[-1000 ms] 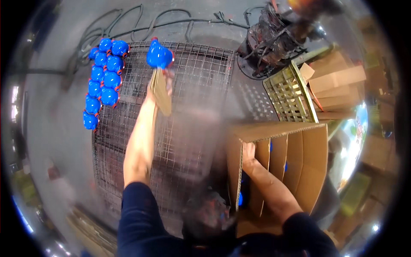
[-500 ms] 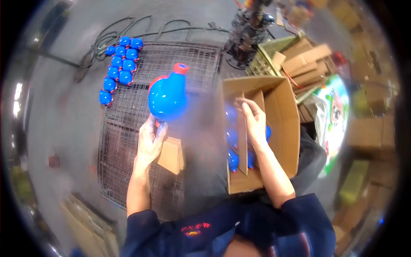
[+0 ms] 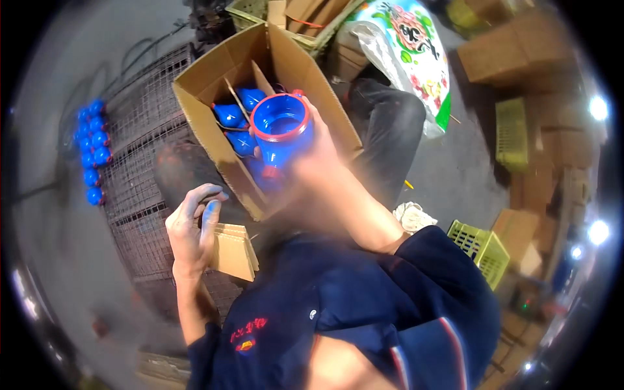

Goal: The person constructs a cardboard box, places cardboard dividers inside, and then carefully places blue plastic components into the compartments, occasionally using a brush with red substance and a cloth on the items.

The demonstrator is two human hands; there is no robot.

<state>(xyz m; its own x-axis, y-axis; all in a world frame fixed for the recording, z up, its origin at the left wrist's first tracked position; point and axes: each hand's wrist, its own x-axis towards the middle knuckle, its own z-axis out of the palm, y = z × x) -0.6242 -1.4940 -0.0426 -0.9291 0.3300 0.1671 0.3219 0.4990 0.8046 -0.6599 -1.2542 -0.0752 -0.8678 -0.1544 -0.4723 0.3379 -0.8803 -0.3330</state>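
My right hand (image 3: 320,146) is wrapped round the side of a glossy blue vessel (image 3: 283,146) with a red-rimmed wide mouth. It holds the vessel over the cardboard box (image 3: 211,140), mouth tilted up toward me. Inside the box, blue vessels (image 3: 229,115) sit between upright cardboard dividers (image 3: 262,78). My left hand (image 3: 192,227) holds nothing, its fingers loosely curled and apart from the thumb. Just beside it is a small stack of cardboard pieces (image 3: 233,253). Blur hides part of my right wrist and the vessel's lower side.
On the far left, several blue vessels (image 3: 97,140) stand in rows by a dark wire mesh rack (image 3: 146,117). A yellow crate (image 3: 247,13) with cardboard lies beyond the box. A printed plastic bag (image 3: 416,58) is right of it, a yellow basket (image 3: 481,247) at lower right.
The blue vessel has passed from my left hand to my right and moved over the box. My left hand has come down near the cardboard pieces. The view has swung to the right.
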